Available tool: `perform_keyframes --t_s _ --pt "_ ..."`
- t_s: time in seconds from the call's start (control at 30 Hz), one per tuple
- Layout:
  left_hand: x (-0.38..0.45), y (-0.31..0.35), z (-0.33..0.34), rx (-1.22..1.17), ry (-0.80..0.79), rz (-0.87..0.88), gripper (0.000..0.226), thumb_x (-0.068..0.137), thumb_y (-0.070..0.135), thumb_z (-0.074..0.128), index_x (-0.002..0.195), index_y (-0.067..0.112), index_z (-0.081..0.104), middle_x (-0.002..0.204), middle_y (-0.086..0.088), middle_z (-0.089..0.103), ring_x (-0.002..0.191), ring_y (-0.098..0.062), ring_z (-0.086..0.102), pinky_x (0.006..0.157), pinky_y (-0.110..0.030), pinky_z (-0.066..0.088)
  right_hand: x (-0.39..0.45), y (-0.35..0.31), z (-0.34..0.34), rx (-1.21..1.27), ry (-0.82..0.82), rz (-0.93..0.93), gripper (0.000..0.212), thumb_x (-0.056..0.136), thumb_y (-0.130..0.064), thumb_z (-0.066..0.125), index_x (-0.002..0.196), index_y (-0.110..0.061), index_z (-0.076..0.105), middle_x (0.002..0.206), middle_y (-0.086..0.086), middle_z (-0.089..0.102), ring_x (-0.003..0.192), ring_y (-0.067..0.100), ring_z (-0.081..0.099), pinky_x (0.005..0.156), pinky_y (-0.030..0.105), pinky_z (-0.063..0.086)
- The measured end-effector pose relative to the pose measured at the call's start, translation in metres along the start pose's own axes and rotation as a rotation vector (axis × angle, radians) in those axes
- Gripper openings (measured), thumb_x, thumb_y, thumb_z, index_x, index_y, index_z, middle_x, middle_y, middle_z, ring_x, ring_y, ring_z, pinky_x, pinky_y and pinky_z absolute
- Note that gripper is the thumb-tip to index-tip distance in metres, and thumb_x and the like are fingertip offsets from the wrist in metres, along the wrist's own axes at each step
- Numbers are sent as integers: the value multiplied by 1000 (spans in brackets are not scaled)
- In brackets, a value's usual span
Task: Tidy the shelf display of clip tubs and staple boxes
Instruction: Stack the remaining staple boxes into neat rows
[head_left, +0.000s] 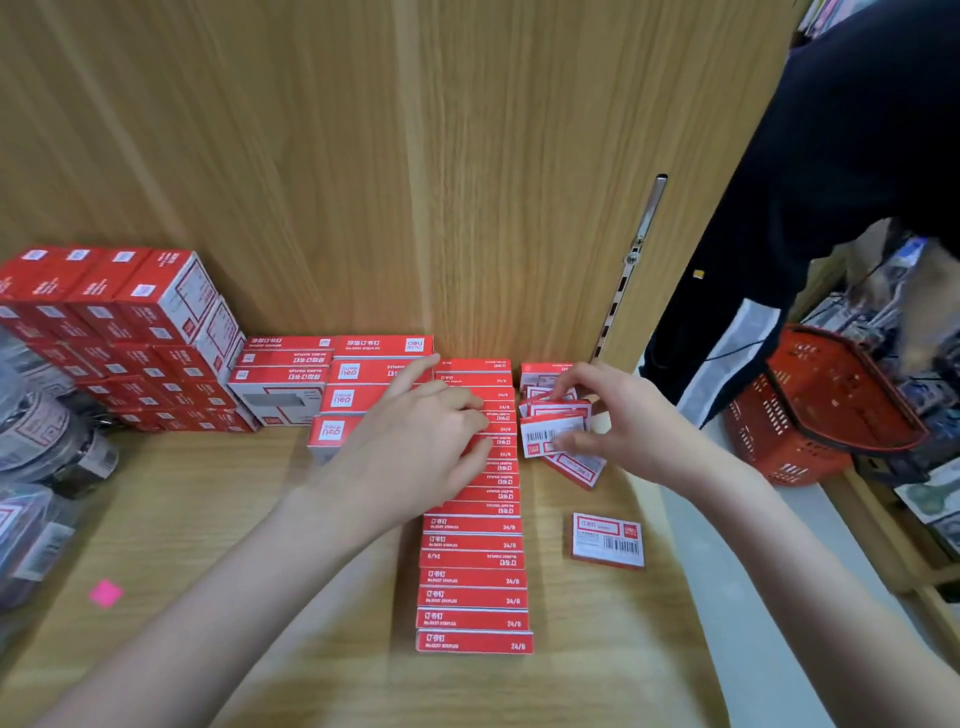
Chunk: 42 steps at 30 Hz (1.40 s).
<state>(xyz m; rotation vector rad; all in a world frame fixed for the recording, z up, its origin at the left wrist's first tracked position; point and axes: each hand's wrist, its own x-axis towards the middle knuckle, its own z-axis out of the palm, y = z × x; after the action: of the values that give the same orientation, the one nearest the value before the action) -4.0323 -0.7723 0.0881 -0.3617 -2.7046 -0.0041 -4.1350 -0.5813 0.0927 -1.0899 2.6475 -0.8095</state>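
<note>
Left hand (415, 441) flat, fingers straight, pressing on the far end of the long row of small staple boxes (472, 551). Right hand (613, 415) pinching a barcode-faced staple box (553, 434) between thumb and fingers, just right of the row, atop a loose heap of similar boxes (576, 467). Nearer than the grip, apart: one stray box (608, 540) lying flat. Risks, as a judgement: heap under the pinch sliding and scattering; row buckling sideways under uneven left-hand pressure; pinched box slipping if gripped only by its edges.
</note>
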Motion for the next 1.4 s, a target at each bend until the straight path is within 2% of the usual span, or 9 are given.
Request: perform_keyframes --t_s 0.27,0.4,0.5,0.7,0.83,0.93,1.13,1.27,1.4 --pt "-1 2 -1 -5 9 -9 42 81 32 37 74 14 75 83 -1 72 75 -18 67 99 -37 25 0 -5 4 -186 -92 -59 50 80 -20 68 124 -12 47 113 2 43 103 15 46 85 25 39" --pt "-1 3 -1 -15 29 -7 42 81 31 36 74 17 75 82 2 72 75 -15 67 98 -40 40 -10 -8 -17 -2 -9 117 39 77 -29 71 109 -15 55 96 -1 52 84 11 53 68 18 38" --pt "0 3 1 -22 64 4 41 80 29 37 70 15 75 79 0 72 72 -17 67 95 -42 42 -28 -15 -30 275 -168 309 27 74 -30 74 95 -19 60 76 -4 67 61 0 57 53 11 37" --pt "-2 2 1 -20 54 16 42 79 29 36 70 14 74 79 -2 72 72 -19 68 96 -37 36 -36 -13 0 173 -137 335 27 71 -33 75 91 -20 63 103 6 55 94 20 55 82 34 49" --pt "-2 2 -1 -31 35 29 43 79 31 35 71 15 75 80 -1 72 73 -17 68 92 -39 45 -38 -10 7 -5 -137 279 40 72 -38 73 105 -29 53 110 -2 46 101 16 38 78 26 32" --pt "-2 1 -1 -26 42 30 42 79 31 36 72 16 75 80 -1 72 73 -16 68 90 -42 46 -39 -10 9 131 -31 172 42 68 -25 78 96 -34 48 106 -4 45 95 16 48 81 30 43" --pt "-3 -1 -1 -26 42 38 42 80 30 37 75 16 75 82 -1 73 74 -16 68 90 -45 45 -31 -8 15 -29 -71 -13 68 69 -15 77 127 -16 42 121 -6 34 112 8 39 89 11 30" --pt "-4 -1 0 -42 53 35 43 80 30 35 76 15 75 83 -1 73 75 -16 68 92 -44 44 -21 -3 17 -189 -55 -49 65 72 -30 75 126 -7 46 144 5 28 127 21 32 104 27 29" --pt "-4 -1 2 -42 58 27 43 80 30 35 77 15 75 84 -1 73 76 -17 68 92 -44 44 -18 -2 14 -304 -83 -69 71 71 -41 73 128 -10 45 135 2 42 122 21 34 105 28 25"
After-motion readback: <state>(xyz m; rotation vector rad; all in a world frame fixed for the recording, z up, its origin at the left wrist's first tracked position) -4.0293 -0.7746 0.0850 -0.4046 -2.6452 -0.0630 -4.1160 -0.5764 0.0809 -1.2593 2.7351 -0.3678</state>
